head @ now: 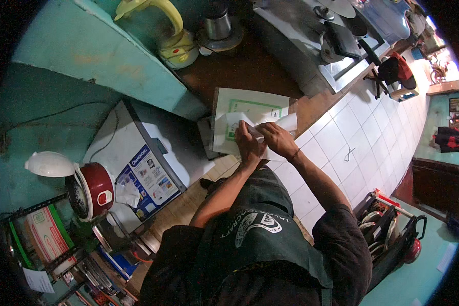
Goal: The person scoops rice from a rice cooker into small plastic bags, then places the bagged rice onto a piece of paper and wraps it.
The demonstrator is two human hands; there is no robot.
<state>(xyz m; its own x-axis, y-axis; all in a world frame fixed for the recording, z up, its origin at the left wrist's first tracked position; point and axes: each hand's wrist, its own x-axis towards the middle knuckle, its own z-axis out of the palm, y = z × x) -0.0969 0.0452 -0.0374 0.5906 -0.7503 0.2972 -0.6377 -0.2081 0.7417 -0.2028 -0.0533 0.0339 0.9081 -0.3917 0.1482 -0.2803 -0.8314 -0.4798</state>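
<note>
Both hands are at the counter edge, close together over a large white sheet [225, 100] with a green printed frame, which seems to lie in a clear plastic sleeve. A smaller white piece [287, 122], paper or thin film, is gathered and curled between the fingers. My left hand [248, 144] pinches its left part, thumb side up. On its other part, my right hand [278, 138] is closed with the knuckles upward. The fingertips nearly meet, and the fingers hide the middle of the piece. Some writing shows on the sheet beneath.
A yellow-green blender base [179, 51] and a steel cup [218, 26] stand at the back of the brown counter [229, 72]. A metal stove [302, 23] is at upper right. Left are a white appliance [111, 126], a red rice cooker [95, 189] and a shelf. A dish rack [382, 229] stands right.
</note>
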